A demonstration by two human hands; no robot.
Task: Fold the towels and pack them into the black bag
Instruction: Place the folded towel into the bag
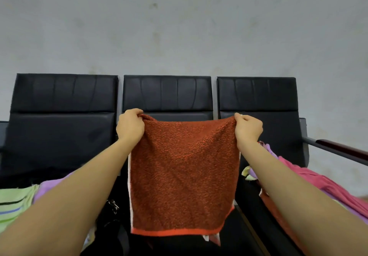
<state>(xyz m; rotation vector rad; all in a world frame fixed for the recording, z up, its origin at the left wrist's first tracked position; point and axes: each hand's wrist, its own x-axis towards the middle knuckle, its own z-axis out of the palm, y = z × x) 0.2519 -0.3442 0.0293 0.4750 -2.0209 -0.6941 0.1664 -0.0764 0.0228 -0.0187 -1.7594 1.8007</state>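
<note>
A rust-orange towel (pixel 184 176) hangs in the air in front of the middle seat, doubled over, its bright orange hem at the bottom. My left hand (pixel 130 125) grips its upper left corner and my right hand (pixel 248 128) pinches the upper right corner, both arms stretched forward. The black bag (pixel 111 227) shows only partly, low between my left arm and the towel, with a metal zip pull on it.
A row of three black padded seats (pixel 63 116) stands against a grey wall. Green striped (pixel 14 204) and lilac towels (pixel 47 188) lie on the left seat. Pink and lilac towels (pixel 310 180) are piled on the right seat, beside a dark armrest (pixel 338 148).
</note>
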